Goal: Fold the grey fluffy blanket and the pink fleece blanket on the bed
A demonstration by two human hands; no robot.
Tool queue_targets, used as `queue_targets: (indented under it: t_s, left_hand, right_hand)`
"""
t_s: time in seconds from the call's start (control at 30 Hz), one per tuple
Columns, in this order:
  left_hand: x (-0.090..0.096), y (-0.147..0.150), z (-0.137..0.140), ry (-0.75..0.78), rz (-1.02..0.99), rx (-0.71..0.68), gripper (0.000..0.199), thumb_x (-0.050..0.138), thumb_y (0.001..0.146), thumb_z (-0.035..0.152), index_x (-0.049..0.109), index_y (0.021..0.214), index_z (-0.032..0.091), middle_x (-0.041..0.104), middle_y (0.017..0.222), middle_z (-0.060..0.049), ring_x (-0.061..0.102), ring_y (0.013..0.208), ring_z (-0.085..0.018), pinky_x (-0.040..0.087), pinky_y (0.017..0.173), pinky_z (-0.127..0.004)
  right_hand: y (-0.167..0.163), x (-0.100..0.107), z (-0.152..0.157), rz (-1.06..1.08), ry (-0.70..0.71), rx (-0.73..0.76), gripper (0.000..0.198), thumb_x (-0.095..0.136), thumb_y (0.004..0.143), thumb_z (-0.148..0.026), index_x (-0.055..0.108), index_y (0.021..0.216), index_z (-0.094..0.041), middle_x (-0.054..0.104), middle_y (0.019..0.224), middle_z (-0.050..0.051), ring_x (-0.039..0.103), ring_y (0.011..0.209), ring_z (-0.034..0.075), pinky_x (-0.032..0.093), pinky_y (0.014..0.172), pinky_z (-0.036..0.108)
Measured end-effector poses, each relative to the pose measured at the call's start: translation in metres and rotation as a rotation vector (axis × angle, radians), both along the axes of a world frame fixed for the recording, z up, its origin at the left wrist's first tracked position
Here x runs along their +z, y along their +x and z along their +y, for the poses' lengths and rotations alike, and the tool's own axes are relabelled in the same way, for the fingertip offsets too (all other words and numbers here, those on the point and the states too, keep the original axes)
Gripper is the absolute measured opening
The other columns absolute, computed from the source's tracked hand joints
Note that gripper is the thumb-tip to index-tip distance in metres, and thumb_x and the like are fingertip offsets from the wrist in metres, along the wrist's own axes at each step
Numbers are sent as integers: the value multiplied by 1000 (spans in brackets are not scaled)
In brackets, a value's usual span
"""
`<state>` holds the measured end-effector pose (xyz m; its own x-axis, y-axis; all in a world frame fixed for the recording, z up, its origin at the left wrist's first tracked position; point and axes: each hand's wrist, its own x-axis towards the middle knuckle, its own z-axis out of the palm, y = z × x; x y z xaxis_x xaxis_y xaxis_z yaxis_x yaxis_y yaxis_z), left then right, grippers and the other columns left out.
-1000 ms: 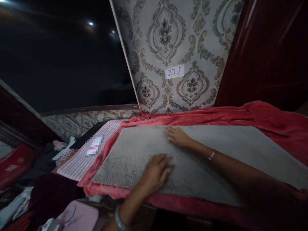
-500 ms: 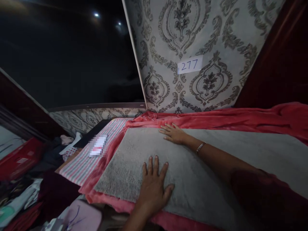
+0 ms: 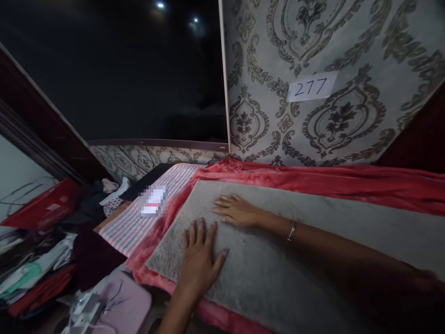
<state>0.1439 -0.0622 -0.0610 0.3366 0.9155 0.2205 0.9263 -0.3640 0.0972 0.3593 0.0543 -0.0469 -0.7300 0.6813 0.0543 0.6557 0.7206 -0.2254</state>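
Note:
A grey plush mat (image 3: pixel 278 260) lies flat over a red fleece blanket (image 3: pixel 313 178), whose edges stick out around it. My left hand (image 3: pixel 199 260) rests palm down on the mat's near left part, fingers spread. Farther back, my right hand (image 3: pixel 238 209) also lies flat on the grey pile with its fingers stretched out and pointing left. A thin bracelet circles the right wrist. Neither hand grips anything.
A striped cloth (image 3: pixel 135 222) with a blurred white item (image 3: pixel 153 200) on it adjoins the blanket's left edge. A large television (image 3: pixel 139 74) stands behind. Down left are a pink board (image 3: pixel 128 297), a power strip (image 3: pixel 85 313), piled clothes (image 3: pixel 41 269) and a red bag (image 3: pixel 52 204).
Both hands have slid left across the mat, the right one also a little nearer to me. The camera view has swung left. Both hands stay flat.

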Motion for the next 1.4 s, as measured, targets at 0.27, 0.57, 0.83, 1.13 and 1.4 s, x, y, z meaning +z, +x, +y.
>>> queue_targets:
  t_s: [0.27,0.57,0.83,1.13,1.4]
  left_hand:
    - [-26,-7,0,11,29,16,71,55,92,57,41,156,29,23,168,-16,15,154,-45,20,118,-71]
    - [-23,-8,-4,-17,-26,2,74,58,90,59,40,156,32,19,170,-11,12,155,-43,19,119,-70]
    - [-30,-9,-4,27,-37,-3,77,61,89,55,36,158,33,15,170,-12,12,155,-44,20,118,-71]
    - [-30,-14,9,37,4,6,67,56,91,55,47,153,31,31,166,-13,21,153,-44,26,117,-70]
    - [-28,-16,21,43,64,-4,69,47,93,58,49,153,24,33,165,-17,22,153,-45,25,117,-67]
  right_hand:
    - [20,-19,78,9,43,-170,61,36,104,-55,35,160,-30,24,167,6,17,155,31,11,124,59]
    - [-39,-13,64,65,119,-21,55,41,104,-45,42,156,-30,32,165,6,21,154,29,12,124,57]
    - [-51,-12,113,-2,-28,-155,60,35,105,-51,33,161,-30,25,167,6,21,154,30,16,124,57]
    - [-51,7,70,-11,43,-285,57,40,105,-49,41,157,-26,22,168,8,17,155,30,14,125,56]
    - [104,-5,-84,30,-60,-255,66,37,104,-61,31,161,-30,18,169,9,11,156,28,10,124,56]
